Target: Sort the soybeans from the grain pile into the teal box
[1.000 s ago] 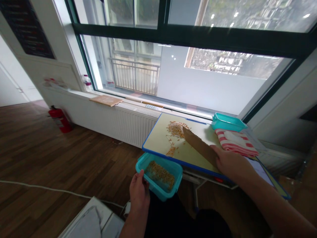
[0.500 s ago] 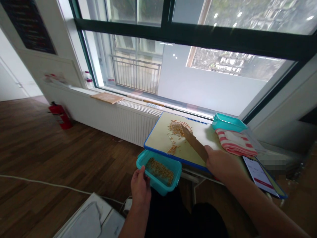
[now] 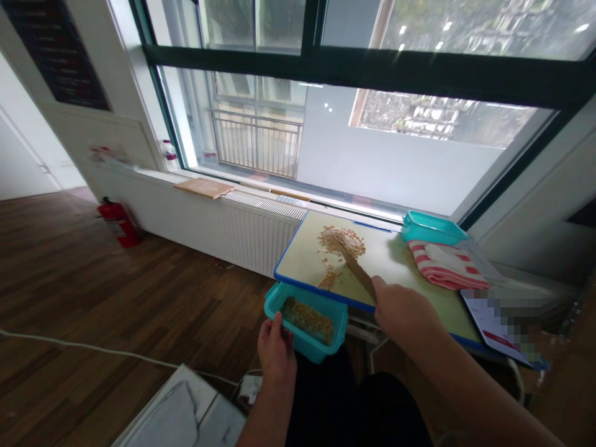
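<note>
- At far left, a red fire extinguisher (image 3: 118, 222) is standing on the wooden floor; a wooden board (image 3: 205, 187) is lying on the sill above the radiator (image 3: 251, 226).
- A left hand (image 3: 278, 347) is grasping the near-left rim of a teal tub (image 3: 313, 349), thumb over the edge, and is holding it just below the table's near edge.
- Inside, small yellow-brown grains (image 3: 308, 318), possibly soybeans, are covering part of the bottom: a portion already in.
- On the blue-edged table (image 3: 298, 261), a thin trail of grains (image 3: 328, 279) is lying close to the near edge, above the tub.
- Farther back, a larger heap of grains (image 3: 350, 239) is spreading beside a pale patch; with so much still lying out, the work is looking only part-finished.
- A brown strip (image 3: 356, 268), perhaps cardboard, is reaching its far tip into the heap.
- A right hand (image 3: 407, 313) is closing around the strip's near end.
- At far right, a second teal tub (image 3: 433, 228) is standing behind a folded red-and-white striped towel (image 3: 447, 264).
</note>
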### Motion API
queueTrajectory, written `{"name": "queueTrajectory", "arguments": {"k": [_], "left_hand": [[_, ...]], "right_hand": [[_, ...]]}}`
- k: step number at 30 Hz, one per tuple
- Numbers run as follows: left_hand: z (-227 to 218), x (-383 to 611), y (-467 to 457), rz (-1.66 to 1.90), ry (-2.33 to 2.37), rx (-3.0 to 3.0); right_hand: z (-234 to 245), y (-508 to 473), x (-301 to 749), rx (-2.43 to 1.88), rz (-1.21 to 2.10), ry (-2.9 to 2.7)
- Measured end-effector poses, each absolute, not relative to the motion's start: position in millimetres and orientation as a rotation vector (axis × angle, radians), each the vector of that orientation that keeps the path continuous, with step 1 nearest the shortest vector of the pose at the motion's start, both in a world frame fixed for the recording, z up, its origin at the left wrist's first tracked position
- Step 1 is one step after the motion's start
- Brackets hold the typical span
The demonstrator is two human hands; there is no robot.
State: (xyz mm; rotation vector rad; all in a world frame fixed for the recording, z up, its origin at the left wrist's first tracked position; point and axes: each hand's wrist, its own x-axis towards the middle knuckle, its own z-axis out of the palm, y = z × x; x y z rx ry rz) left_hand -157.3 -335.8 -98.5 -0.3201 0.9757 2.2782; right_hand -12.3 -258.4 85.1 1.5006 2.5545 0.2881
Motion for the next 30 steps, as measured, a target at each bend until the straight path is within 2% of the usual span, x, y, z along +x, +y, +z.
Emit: {"name": "queueTrajectory", "arguments": {"k": [15,30], "left_hand": [[-104.4,-158.6,-330.3,2.264,0.962,-0.336],[-105.7,-161.5,-333.1,2.22,0.898,-0.375]], "right_hand": [[86.4,-244.9,-10.9,1.443,0.349,2.643],[89.6,-260.2,-27.0,1.499,0.253,2.628]]}}
